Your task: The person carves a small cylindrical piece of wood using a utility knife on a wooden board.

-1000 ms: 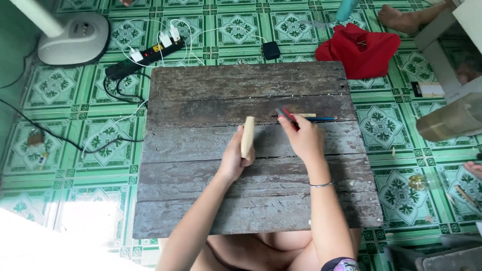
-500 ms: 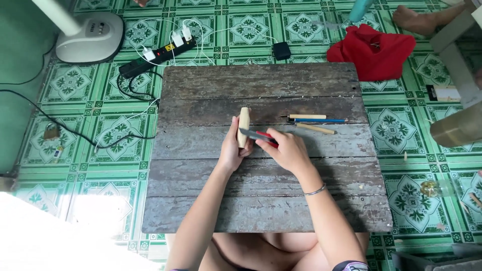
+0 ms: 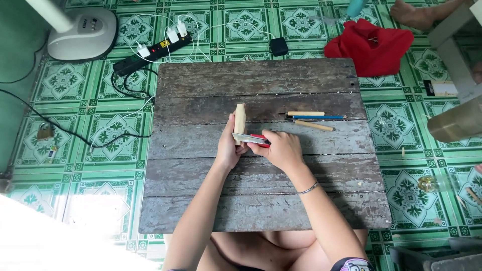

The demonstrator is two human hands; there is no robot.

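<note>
one knife (image 3: 249, 139) now against one wood piece (image 3: 240, 118)

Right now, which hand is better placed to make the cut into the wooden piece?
Right, probably. The right hand holds the red-handled knife with its blade against the wooden piece. The left hand grips that piece from below, steadying it.

The wooden board (image 3: 261, 200) is bare near the person. Three thin tools (image 3: 311, 119) lie just right of the hands, blocking there.
</note>
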